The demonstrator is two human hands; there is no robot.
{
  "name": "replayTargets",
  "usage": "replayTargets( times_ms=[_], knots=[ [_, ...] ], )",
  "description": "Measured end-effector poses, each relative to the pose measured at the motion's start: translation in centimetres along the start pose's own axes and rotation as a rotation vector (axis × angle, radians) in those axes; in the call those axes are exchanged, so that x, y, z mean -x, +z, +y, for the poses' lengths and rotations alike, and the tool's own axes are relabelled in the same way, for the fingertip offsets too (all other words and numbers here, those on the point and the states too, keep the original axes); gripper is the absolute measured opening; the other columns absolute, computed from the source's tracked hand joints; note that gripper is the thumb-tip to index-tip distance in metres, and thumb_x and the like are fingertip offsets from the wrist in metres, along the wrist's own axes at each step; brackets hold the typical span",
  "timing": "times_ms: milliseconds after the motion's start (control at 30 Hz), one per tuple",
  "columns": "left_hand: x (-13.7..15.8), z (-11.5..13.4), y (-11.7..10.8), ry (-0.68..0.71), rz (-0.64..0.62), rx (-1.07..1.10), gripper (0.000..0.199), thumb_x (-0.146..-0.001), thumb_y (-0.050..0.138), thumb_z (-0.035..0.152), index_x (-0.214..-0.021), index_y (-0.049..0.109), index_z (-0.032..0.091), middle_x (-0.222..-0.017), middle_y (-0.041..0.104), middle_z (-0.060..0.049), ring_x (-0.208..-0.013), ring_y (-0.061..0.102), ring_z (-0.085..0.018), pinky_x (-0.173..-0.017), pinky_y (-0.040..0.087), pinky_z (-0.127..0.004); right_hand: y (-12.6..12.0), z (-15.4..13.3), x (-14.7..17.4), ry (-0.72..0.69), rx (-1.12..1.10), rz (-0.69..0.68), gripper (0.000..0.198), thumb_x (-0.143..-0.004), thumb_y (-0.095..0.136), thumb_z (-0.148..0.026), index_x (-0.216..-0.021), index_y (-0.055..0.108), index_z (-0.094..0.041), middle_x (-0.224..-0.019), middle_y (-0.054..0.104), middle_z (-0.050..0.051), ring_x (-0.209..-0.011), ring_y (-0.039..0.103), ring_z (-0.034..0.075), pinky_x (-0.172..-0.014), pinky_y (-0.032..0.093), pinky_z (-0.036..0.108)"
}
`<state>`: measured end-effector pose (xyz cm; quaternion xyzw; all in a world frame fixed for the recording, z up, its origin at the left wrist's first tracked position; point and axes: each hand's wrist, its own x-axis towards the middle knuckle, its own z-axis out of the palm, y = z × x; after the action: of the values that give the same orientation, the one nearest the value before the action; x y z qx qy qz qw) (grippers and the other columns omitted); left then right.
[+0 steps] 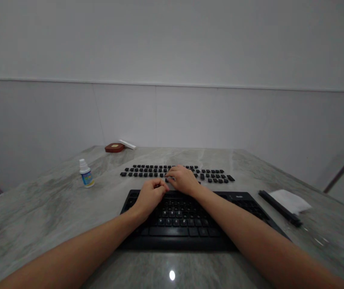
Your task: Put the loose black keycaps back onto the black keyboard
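Note:
A black keyboard (168, 231) lies in front of me, partly covered by my forearms. Some of its key positions show small bright dots where caps are off. My left hand (150, 195) is over its upper left part, fingers curled and thumb against them; whatever they hold is hidden. Just beyond the keyboard's back edge, my right hand (183, 180) points left, with thumb and fingertips slightly apart beside a small dark keycap (166, 180). Loose black keycaps (150, 175) lie in several rows behind the keyboard, some covered by my right hand.
A small white-capped bottle with a blue label (86, 176) stands at the left. A reddish-brown case (114, 147) and a white flat strip (127, 144) lie far back. To the right are a long black bar (280, 208) and white paper (290, 200). A wall rises behind the marbled table (51, 208).

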<state>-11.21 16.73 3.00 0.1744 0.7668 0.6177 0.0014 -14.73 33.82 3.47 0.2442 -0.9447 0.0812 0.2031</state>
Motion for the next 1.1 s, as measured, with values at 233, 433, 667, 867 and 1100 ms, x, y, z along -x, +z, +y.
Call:
replayTargets(
  times_ms=[233,433,667,867,1100],
  knots=[
    [-0.3,-0.7,0.1,-0.023,-0.012,0.086,0.009,-0.055,0.045,0.019,-0.051,0.053,0.017,-0.045,0.044,0.004,-0.042,0.037,-0.011,-0.043,0.024,-0.022,0.5,0.4,-0.1,-0.017,0.003,-0.05,0.017,-0.091,0.063,-0.023,-0.096,0.079,-0.024,-0.104,0.075,0.004,-0.1,0.061,0.023,-0.085,0.049,0.031],
    [-0.4,-1.4,0.1,0.02,-0.046,0.132,0.017,-0.061,0.049,0.013,-0.045,0.046,0.017,-0.05,0.047,0.003,-0.045,0.038,-0.01,-0.046,0.027,-0.022,0.6,0.4,-0.1,-0.03,-0.026,-0.054,0.015,-0.09,0.064,-0.02,-0.092,0.079,-0.023,-0.101,0.075,0.004,-0.099,0.062,0.022,-0.086,0.049,0.031],
    [-0.3,-1.5,-0.1,0.055,-0.062,0.143,0.03,-0.075,0.057,0.017,-0.048,0.044,0.018,-0.049,0.041,0.006,-0.047,0.035,-0.01,-0.048,0.028,-0.021,0.4,0.1,-0.1,-0.007,-0.08,-0.011,0.01,-0.084,0.069,-0.015,-0.085,0.078,-0.021,-0.093,0.075,0.006,-0.095,0.063,0.023,-0.084,0.049,0.032],
    [0.0,-0.6,-0.1,0.082,-0.113,0.126,0.007,-0.047,0.037,0.019,-0.041,0.038,0.02,-0.045,0.038,0.002,-0.044,0.032,-0.011,-0.047,0.023,-0.025,-2.3,-0.5,1.9,0.006,-0.158,0.121,0.008,-0.084,0.069,-0.013,-0.087,0.072,-0.019,-0.094,0.075,0.005,-0.092,0.065,0.021,-0.086,0.05,0.036],
    [0.4,0.3,-0.3,0.156,-0.198,-0.005,0.006,-0.045,0.036,0.022,-0.04,0.039,0.02,-0.041,0.034,0.001,-0.046,0.033,-0.013,-0.052,0.026,-0.028,-4.6,-1.5,10.1,-0.092,-0.326,0.35,0.042,-0.085,0.065,-0.012,-0.124,0.051,-0.021,-0.096,0.071,0.003,-0.089,0.066,0.02,-0.079,0.055,0.035]
  ],
)
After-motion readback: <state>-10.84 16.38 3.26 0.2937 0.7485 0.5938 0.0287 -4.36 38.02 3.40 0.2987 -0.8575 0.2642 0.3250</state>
